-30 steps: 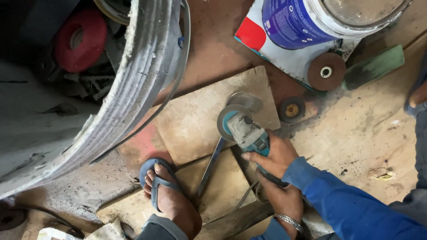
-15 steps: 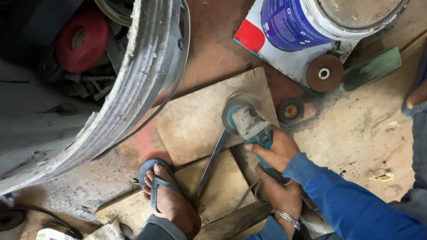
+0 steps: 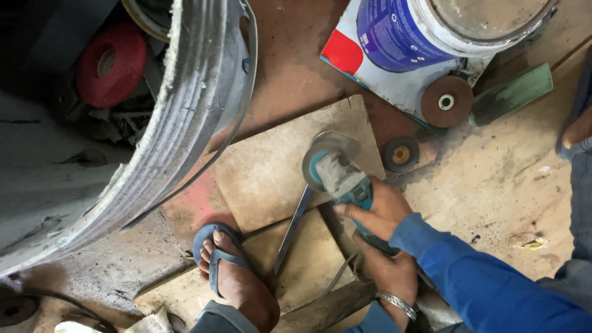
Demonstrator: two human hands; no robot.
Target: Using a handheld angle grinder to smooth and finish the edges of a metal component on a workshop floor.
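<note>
While a sandalled foot [image 3: 231, 277] pinned the lower board [image 3: 308, 271] near its left edge, a flat metal strip [image 3: 291, 231] lay slanted across the seam between that board and the upper board [image 3: 277, 169]. At the strip's top end sat the grinder [image 3: 339, 176], its disc apparently touching the metal. One hand [image 3: 377, 209], probably the right, was wrapped tight round the grinder's body; the other hand [image 3: 385, 271] clasped its tail, fingers closed. If the disc snagged, the unclamped strip could have kicked toward the bare toes. Two loose grinding discs [image 3: 446, 100] lay farther right.
</note>
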